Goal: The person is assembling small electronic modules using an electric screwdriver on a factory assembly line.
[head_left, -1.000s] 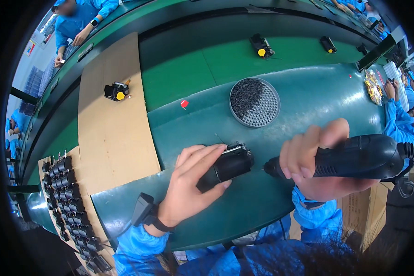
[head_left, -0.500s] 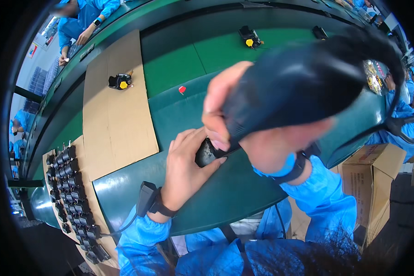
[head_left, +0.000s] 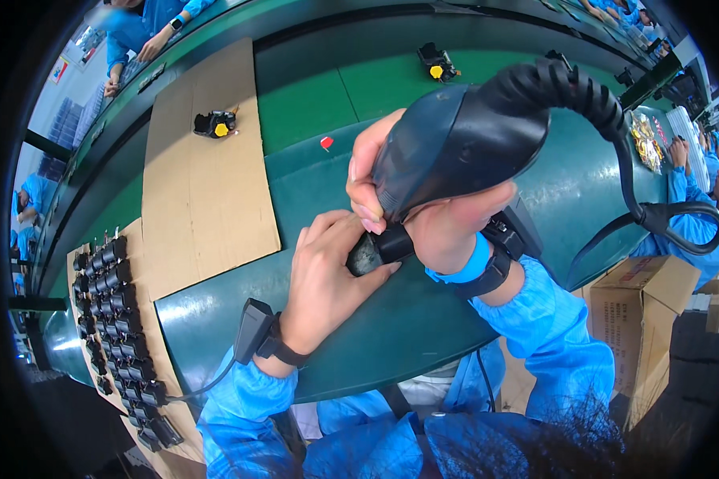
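My right hand (head_left: 447,231) is wrapped round a bulky dark corded power tool (head_left: 471,144) with a ribbed cable sleeve. The tool hides part of the palm, and its exact kind does not show. A short black cylinder (head_left: 391,243) lies below the tool's body, by my right fingertips. My left hand (head_left: 323,271) rests low over the green tabletop, thumb and fingers curved round a small rounded piece with a mottled grey face (head_left: 365,255). This piece meets the black cylinder. The contact point is partly covered by my fingers.
Cardboard sheets (head_left: 208,215) lie at left, one bearing rows of small black assemblies (head_left: 120,311). Single assemblies with yellow discs (head_left: 222,128) sit farther off, near a small red piece (head_left: 327,143). The tool's cable (head_left: 627,176) loops at right, above an open carton (head_left: 635,311). Co-workers sit around.
The tool has swung left and slowed from a blur, bringing its ribbed cable sleeve into clear sight. My left hand keeps its hold with little movement.
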`<state>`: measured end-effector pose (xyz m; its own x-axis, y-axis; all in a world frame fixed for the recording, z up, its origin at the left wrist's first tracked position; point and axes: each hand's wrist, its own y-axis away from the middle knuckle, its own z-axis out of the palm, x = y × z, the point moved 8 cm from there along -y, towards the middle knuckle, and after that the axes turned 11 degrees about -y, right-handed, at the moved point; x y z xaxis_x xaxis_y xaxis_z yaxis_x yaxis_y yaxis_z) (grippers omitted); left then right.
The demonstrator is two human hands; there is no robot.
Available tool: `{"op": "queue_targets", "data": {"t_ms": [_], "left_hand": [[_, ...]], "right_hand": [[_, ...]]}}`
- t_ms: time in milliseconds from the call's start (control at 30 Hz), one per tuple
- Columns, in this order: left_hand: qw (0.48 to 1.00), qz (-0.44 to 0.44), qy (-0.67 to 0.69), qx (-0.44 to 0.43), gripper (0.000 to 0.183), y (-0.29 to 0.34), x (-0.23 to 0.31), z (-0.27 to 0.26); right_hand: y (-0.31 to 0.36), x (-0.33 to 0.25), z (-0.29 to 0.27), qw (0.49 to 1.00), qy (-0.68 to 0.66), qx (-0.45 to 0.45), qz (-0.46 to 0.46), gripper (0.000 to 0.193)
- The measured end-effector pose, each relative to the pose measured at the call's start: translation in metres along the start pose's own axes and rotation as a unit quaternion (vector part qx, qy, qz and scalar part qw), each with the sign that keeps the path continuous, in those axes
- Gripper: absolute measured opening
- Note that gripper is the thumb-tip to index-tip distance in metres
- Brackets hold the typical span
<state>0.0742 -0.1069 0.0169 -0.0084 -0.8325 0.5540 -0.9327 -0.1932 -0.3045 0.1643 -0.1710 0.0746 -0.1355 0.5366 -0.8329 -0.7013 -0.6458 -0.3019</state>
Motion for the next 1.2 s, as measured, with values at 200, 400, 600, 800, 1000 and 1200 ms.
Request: {"op": "queue_targets", "data": {"t_ms": [200,400,600,800,1000,1200], "left_hand": [[1.0,-0.004,-0.002,-0.01,0.044,0.0,-0.002,0.001],[1.0,0.015,-0.009,0.005,0.043,0.0,0.0,0.001],[1.0,0.012,-0.017,0.001,0.044,0.001,0.001,0.0],[0.999,0.018,-0.026,0.009,0.049,0.003,-0.003,0.003],[0.999,0.016,-0.033,-0.015,0.051,0.001,-0.005,0.007],[0.999,0.021,-0.046,-0.008,0.046,0.004,-0.005,0.003]], "right_hand": [[0.002,0.005,-0.003,1.0,-0.01,0.026,-0.008,0.116],[-0.001,0.001,-0.001,1.0,0.016,-0.008,0.014,0.115],[0.0,0.007,0.004,0.996,0.049,-0.063,0.036,0.112],[-0.004,-0.005,0.012,0.992,-0.089,-0.086,0.038,0.071],[0.0,-0.014,0.013,0.987,-0.086,-0.115,0.067,0.064],[-0.007,-0.003,0.017,0.985,-0.08,-0.144,0.055,0.064]]}}
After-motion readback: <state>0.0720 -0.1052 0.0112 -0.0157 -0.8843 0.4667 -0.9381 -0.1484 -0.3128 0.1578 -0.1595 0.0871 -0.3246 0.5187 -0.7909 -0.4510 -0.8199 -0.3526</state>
